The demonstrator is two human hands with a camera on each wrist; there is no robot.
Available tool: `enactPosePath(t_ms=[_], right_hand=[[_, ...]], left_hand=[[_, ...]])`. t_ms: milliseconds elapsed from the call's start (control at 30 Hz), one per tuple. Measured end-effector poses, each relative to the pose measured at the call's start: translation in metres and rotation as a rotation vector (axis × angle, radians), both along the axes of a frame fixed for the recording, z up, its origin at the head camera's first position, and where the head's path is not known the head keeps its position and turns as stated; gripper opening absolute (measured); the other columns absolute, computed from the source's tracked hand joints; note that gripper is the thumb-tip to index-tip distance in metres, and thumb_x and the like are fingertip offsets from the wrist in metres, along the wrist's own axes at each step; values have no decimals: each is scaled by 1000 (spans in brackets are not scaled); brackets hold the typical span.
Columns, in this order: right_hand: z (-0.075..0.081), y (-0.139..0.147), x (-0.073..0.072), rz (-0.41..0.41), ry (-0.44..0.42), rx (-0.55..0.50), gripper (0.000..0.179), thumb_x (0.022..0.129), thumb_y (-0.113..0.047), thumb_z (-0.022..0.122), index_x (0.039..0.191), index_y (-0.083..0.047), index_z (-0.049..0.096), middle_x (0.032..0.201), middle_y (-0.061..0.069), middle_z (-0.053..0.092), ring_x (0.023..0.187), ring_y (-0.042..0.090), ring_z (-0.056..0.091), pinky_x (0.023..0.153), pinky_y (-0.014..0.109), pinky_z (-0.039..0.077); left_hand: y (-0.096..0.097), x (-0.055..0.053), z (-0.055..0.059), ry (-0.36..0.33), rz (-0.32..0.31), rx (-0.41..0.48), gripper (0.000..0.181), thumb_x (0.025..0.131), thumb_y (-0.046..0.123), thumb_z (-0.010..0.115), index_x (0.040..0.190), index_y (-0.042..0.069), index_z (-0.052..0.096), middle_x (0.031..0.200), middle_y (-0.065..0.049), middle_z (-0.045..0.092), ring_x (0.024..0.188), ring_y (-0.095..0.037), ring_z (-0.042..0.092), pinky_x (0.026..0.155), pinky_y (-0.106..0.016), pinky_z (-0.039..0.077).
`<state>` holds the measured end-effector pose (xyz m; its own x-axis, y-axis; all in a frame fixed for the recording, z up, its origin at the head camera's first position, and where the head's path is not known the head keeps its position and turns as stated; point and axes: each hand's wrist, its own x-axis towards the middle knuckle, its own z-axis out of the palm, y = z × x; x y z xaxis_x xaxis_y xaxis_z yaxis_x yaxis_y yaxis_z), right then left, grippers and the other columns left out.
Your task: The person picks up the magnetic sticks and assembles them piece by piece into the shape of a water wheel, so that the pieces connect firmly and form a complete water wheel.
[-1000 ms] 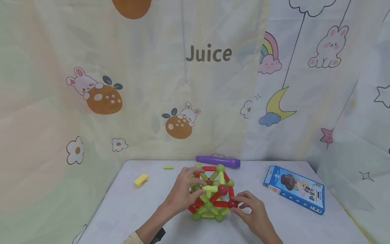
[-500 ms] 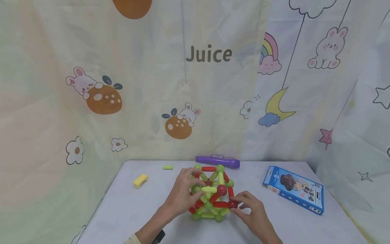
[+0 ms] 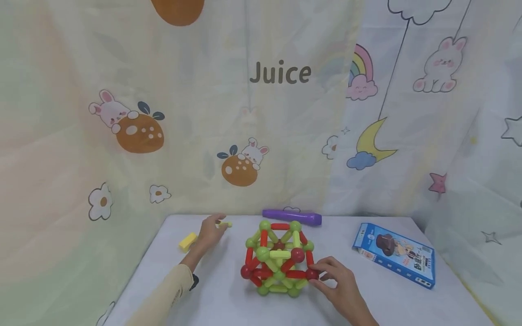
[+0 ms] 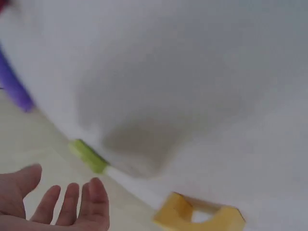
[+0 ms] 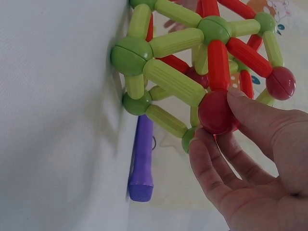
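A frame of red and green balls joined by rods (image 3: 279,254) stands on the table. My right hand (image 3: 340,283) pinches a red ball (image 5: 216,111) at its right corner between thumb and fingers. Far left of the frame, my left hand (image 3: 210,232) reaches over the table's back part, close to a small light-green rod (image 4: 89,156). In the left wrist view the fingers are spread loosely and a gap shows between them and the rod. In the head view the hand overlaps the rod's left end.
A yellow arch block (image 3: 187,242) lies just left of the left hand. Behind the frame, a purple tapered stick (image 3: 291,216) lies along the back edge. A blue printed box (image 3: 395,253) rests at the right. A patterned curtain (image 3: 183,113) hangs behind the table.
My left hand has left the frame of rods and moved left and back to the loose light-green rod. The right hand stays on the red ball.
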<state>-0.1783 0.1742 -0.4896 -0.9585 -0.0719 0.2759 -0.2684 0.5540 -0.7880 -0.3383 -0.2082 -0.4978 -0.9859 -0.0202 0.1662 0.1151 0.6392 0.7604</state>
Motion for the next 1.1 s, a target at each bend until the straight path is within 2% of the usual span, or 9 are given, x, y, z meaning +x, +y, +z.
enactPosePath(t_ms=[100,200,267,433,567,700,833,967,1100], right_hand=[[-2,0,1,34,2,-5,33,85,-3,90,113,-19,82,103,-7,70,95,8,68,81,28,63],[-2,1,2,74,7,-11,30,87,-7,89,115,-18,82,105,-5,70,96,9,68,82,30,64],[-1,2,2,89,12,-17,29,88,-9,89,115,-17,82,106,-4,71,97,10,68,82,31,64],[2,5,2,77,10,-19,29,88,-11,89,114,-20,82,106,-5,71,97,11,69,82,31,64],[2,4,1,84,16,-10,30,88,-11,90,115,-19,81,106,-5,71,97,10,69,81,31,64],[1,2,1,78,17,4,30,87,-8,90,115,-17,82,105,-5,71,96,10,69,81,30,64],[2,1,0,53,-8,14,32,85,-6,91,114,-17,82,104,-5,71,96,11,69,81,28,63],[4,2,2,33,-27,15,31,85,-7,91,113,-17,82,105,-4,71,97,13,69,81,29,64],[4,3,1,10,-40,23,32,85,-4,91,113,-16,83,104,-5,71,96,11,69,82,30,64]], left_hand=[[-10,-14,-11,-66,10,-52,44,103,4,62,145,-8,60,151,-30,58,136,-48,57,110,-60,48],[-14,-20,-17,-71,8,-145,40,102,0,60,140,-10,64,147,-31,61,124,-45,63,105,-58,51],[-12,-21,-19,-45,2,-208,34,101,-3,59,132,-11,69,139,-30,66,119,-44,66,103,-58,53],[-3,-25,-20,-12,-32,-306,27,98,-8,58,119,-10,75,128,-27,72,130,-48,62,111,-60,49],[-4,-19,-19,-10,-61,-365,22,94,-11,63,109,-7,78,117,-25,76,121,-46,68,104,-57,55],[-6,-9,-22,7,-83,-391,14,89,-11,75,98,-3,81,103,-19,79,104,-38,74,92,-51,61],[-6,7,-25,-10,-116,-381,11,86,-8,82,93,1,83,93,-11,78,91,-27,73,84,-45,63],[0,34,-25,-15,-170,-358,12,84,-7,85,89,4,83,86,-6,77,83,-20,71,79,-41,63],[7,63,-26,35,-240,-332,13,81,-7,88,86,6,85,82,-2,78,79,-15,69,75,-36,64]])
